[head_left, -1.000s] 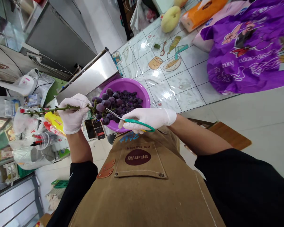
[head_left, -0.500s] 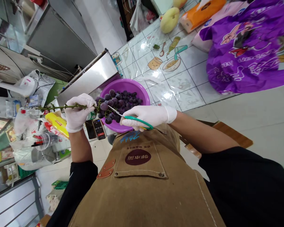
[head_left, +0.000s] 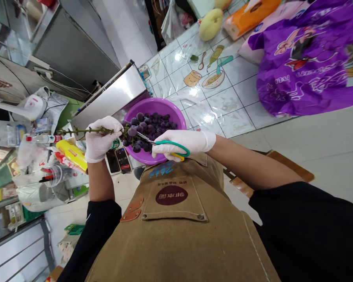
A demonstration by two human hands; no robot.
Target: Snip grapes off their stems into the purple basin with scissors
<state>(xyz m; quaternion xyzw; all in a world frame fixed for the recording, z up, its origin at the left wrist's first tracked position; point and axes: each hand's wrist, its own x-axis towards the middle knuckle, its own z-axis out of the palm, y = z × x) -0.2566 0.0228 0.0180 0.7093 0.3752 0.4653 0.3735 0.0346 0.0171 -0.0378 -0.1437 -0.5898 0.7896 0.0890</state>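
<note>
Over the past 1 second, the left hand [head_left: 104, 138], pinching the grape stem [head_left: 76, 131], has shifted inward. Result: the grapes [head_left: 132, 131] hang farther over the purple basin [head_left: 179, 113], against the scissors [head_left: 164, 142] gripped in the right hand [head_left: 185, 140].

The left hand [head_left: 104, 138] conceals a section of the stem [head_left: 76, 132] inside its grip. The right hand [head_left: 182, 141] covers part of the handles of the scissors [head_left: 164, 143]; what the blades [head_left: 144, 137] touch in the grape bunch [head_left: 137, 129], between the hands, is too small to tell. Both the right hand and the bunch obscure portions of the rim of the basin [head_left: 178, 109]. Just beside the left hand, the display of the lit phone [head_left: 122, 159] is too blurred to read. Beyond and right of the right hand, the purple bag [head_left: 306, 78] is cut off by the picture's edge.
</note>
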